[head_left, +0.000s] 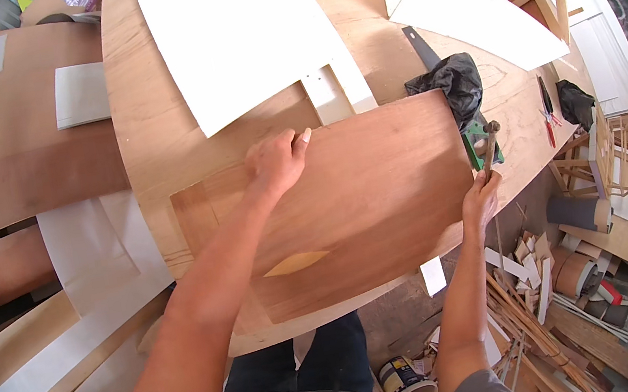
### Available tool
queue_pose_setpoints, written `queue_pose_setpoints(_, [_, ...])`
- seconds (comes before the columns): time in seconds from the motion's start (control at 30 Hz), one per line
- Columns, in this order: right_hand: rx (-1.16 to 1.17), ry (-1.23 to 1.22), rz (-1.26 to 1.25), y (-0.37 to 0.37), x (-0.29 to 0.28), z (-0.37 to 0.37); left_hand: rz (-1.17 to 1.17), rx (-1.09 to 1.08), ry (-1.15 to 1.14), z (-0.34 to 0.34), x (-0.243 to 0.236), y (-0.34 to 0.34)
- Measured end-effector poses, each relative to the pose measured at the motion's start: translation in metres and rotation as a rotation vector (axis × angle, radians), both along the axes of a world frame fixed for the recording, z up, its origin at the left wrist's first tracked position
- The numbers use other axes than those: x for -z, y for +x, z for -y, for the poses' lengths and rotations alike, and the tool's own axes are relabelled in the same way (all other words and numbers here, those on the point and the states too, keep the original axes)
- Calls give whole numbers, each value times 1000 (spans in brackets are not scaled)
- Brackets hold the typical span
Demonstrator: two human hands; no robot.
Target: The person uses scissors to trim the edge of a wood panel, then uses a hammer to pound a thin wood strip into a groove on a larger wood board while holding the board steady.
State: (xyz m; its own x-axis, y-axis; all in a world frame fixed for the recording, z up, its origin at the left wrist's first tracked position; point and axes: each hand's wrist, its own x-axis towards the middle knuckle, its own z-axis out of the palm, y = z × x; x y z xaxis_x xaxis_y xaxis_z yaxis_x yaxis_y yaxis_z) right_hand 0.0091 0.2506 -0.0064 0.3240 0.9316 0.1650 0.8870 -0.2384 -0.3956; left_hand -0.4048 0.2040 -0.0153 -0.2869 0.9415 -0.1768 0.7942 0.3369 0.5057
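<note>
A brown plywood panel [362, 188] lies in front of me on the large plywood-topped table [142, 124]. It has a pale lens-shaped patch [296, 263] near its near edge. My left hand [278, 162] is closed at the panel's far edge, with its fingers curled there; anything small inside the fingers is hidden. My right hand [481, 198] is wrapped round the handle of a hammer [489, 150], just past the panel's right edge. The hammer head points away from me, over a green object [477, 144] beside a crumpled black plastic bag [454, 82].
White boards [239, 35] and a white-faced wooden frame [474, 11] lie farther back. A saw-like blade [420, 46] sticks out from the black bag. Red-handled pliers [550, 127] rest at the right. Wood offcuts [535, 268] and a bucket [405, 383] stand on the floor.
</note>
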Motion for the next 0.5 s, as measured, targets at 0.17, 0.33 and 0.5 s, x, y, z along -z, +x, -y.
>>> queue_pose_setpoints(0.17, [55, -29, -112, 15, 7, -2, 48, -8, -17, -17, -5, 23])
queue_pose_setpoints(0.33, [58, -72, -95, 20, 2, -17, 43, -29, -13, -24, -2, 32])
queue_pose_setpoints(0.5, [36, -83, -60, 25, 3, -30, 31, -27, -122, -31, -9, 41])
